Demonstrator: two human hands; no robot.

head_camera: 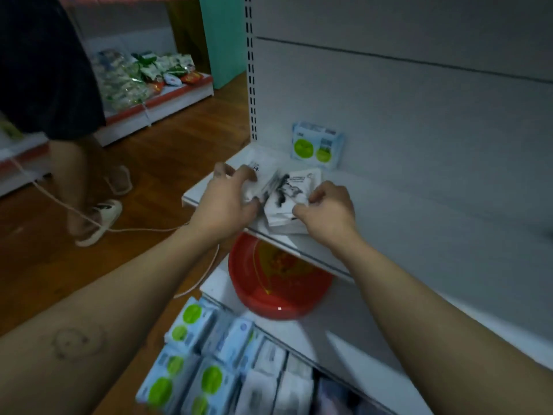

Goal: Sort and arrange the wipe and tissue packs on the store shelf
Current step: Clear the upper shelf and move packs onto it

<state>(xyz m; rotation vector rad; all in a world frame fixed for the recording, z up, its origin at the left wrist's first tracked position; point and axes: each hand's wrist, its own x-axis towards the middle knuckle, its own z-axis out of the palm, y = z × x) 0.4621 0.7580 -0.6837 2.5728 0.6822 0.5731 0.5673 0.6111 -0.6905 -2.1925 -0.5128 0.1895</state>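
Observation:
White tissue packs with black ink-style print [285,191] lie in a small heap at the left front of the white shelf [389,211]. My left hand [227,202] grips the left pack of the heap, fingers curled over its top edge. My right hand [326,211] pinches the right side of the stacked packs near the shelf's front edge. A light-blue wipe pack with green circles [317,146] stands upright against the back panel, behind the heap and apart from both hands.
A red plastic basin [278,283] sits on the shelf below. Several blue-green wipe packs [191,354] and white packs [269,381] lie at the bottom. A person's legs [86,187] and a white cord [125,229] are on the wooden floor at left.

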